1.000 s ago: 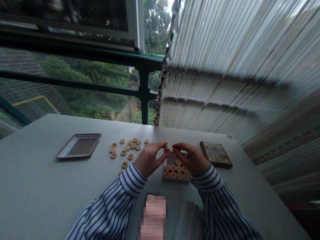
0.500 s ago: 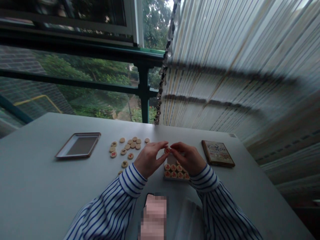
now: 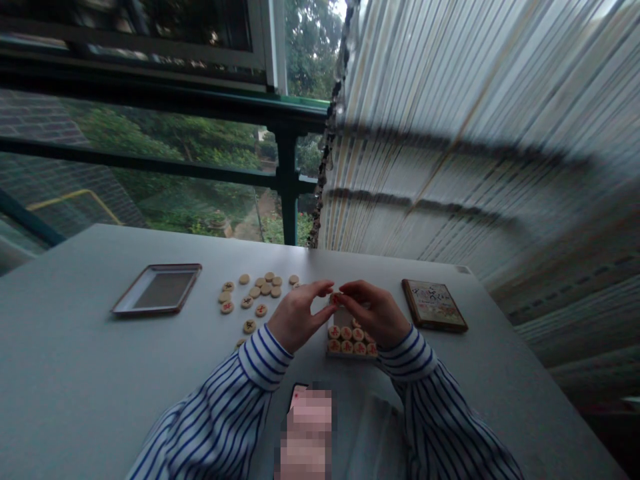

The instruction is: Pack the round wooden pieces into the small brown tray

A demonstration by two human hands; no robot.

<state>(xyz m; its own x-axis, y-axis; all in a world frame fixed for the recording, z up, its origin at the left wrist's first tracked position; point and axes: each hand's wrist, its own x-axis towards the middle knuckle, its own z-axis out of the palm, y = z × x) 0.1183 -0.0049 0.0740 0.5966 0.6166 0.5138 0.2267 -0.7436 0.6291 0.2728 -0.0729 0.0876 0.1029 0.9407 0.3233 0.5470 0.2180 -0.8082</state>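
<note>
The right hand's (image 3: 377,317) fingers are pinching a xiangqi piece (image 3: 335,299) near the box (image 3: 345,357); left hand's (image 3: 296,317) grip is unclear. Uneven pressure is risking a drop.

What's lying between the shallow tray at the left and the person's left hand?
In the head view, scattered round pieces lie between the shallow tray and the left hand; some show red or dark characters, others look blank.
</note>
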